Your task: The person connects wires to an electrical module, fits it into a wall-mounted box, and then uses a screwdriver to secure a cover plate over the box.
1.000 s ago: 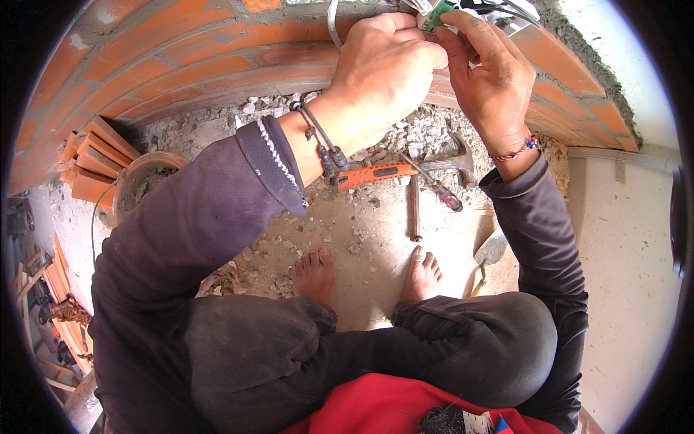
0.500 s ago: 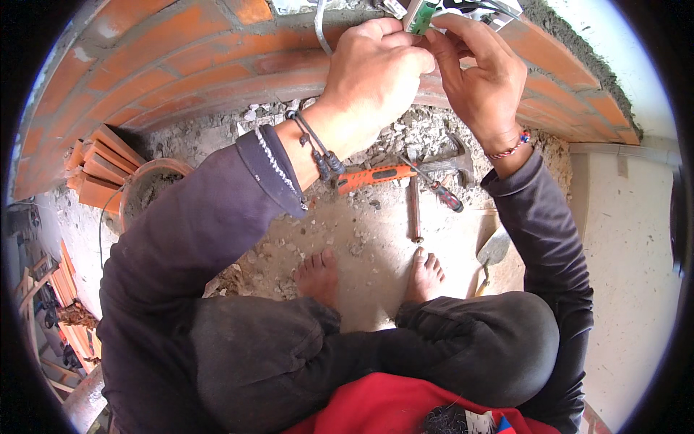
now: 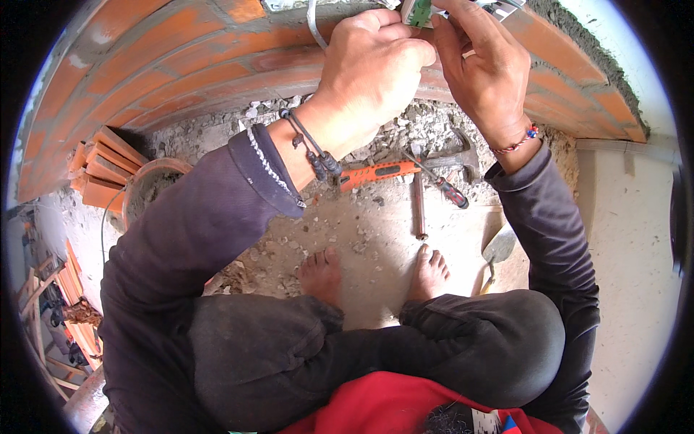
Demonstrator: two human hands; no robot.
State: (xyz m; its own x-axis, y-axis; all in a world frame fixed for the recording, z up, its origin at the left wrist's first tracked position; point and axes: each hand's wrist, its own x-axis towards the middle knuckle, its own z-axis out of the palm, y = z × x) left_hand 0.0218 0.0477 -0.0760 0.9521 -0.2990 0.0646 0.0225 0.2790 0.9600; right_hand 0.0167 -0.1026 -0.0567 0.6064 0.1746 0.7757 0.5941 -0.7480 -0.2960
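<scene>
At the top edge, above the brick wall, is a small white-and-green piece that looks like part of an electrical fitting. My left hand has its fingers closed round the left side of this piece. Close by on the right, my right hand has thumb and fingers drawn together in a pinch against the piece's other side. Whatever sits between those fingertips is hidden. Behind the right fingers a white fitting shows in part, cut by the picture's edge. A pale cable hangs down left of my left hand.
An orange-handled hammer, a screwdriver and a metal chisel lie on the rubble-strewn floor before my feet. A trowel lies to the right. Left are a bucket and stacked bricks. The brick wall curves ahead.
The picture has shifted slightly, so the white-and-green piece sits nearer the upper edge. Both hands stay at it, and my right fingers have moved a little.
</scene>
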